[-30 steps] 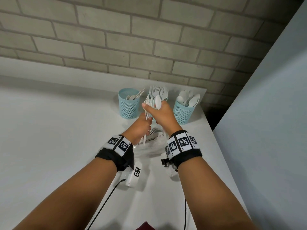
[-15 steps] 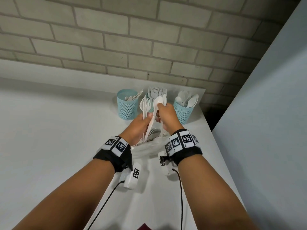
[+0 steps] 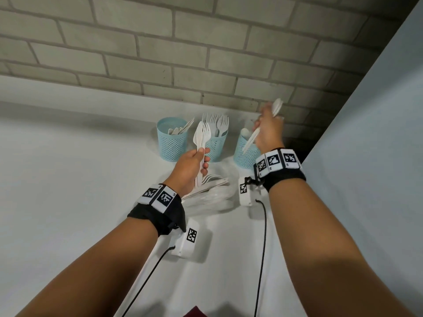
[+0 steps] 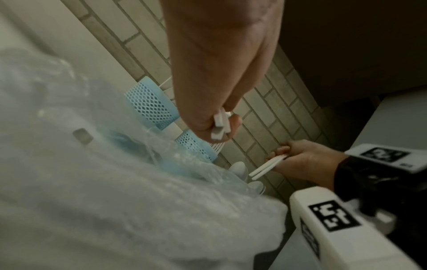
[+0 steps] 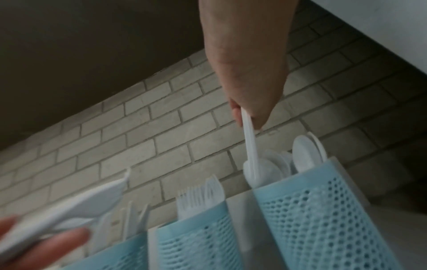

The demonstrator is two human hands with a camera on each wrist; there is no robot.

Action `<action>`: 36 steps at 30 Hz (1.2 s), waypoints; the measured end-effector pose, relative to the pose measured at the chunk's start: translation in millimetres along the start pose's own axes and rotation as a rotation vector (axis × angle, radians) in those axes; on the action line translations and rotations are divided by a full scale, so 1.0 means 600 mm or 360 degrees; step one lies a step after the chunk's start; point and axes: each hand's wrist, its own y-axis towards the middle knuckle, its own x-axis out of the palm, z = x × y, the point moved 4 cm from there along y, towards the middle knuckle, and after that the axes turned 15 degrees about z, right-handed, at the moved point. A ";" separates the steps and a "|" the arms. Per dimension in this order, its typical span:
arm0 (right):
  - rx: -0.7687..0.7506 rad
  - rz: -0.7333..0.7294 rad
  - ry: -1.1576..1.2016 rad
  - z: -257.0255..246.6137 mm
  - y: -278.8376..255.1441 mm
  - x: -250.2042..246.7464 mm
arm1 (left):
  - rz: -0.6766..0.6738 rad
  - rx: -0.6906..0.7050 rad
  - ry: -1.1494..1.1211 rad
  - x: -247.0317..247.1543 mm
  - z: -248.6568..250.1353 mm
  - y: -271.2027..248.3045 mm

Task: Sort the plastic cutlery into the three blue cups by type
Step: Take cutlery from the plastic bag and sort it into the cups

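Three blue mesh cups stand in a row by the brick wall: the left cup (image 3: 170, 143) holds knives, the middle cup (image 3: 216, 145) forks, the right cup (image 3: 245, 154) spoons. My right hand (image 3: 263, 126) pinches two white spoons (image 3: 251, 139), bowls up, over the right cup (image 5: 323, 210). Their handle ends (image 5: 250, 164) dip among the spoons at its mouth. My left hand (image 3: 202, 156) grips an upright bundle of mixed cutlery (image 3: 201, 136) in front of the middle cup. Its handle ends (image 4: 220, 126) stick out below the fist.
A clear plastic bag (image 3: 210, 195) with more white cutlery lies on the white table (image 3: 68, 179) between my wrists. The brick wall (image 3: 160, 53) is right behind the cups. A grey panel (image 3: 366, 156) rises along the table's right edge, with a dark gap beside the right cup.
My right hand has drawn the spoons out of the bundle and carried them right, over the right cup. The left hand keeps the rest, roughly where it was.
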 end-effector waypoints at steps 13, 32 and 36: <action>-0.0566 0.0078 -0.0114 0.016 0.096 0.010 | -0.0046 -0.0124 -0.0103 0.004 -0.005 0.007; -0.1284 -0.0714 -0.0991 -0.012 -0.070 0.048 | -0.0104 -0.0198 -0.0181 -0.016 -0.002 0.004; -0.0625 -0.1203 -0.1375 0.037 -0.116 0.062 | -0.0082 -0.0164 -0.0131 -0.017 -0.003 -0.002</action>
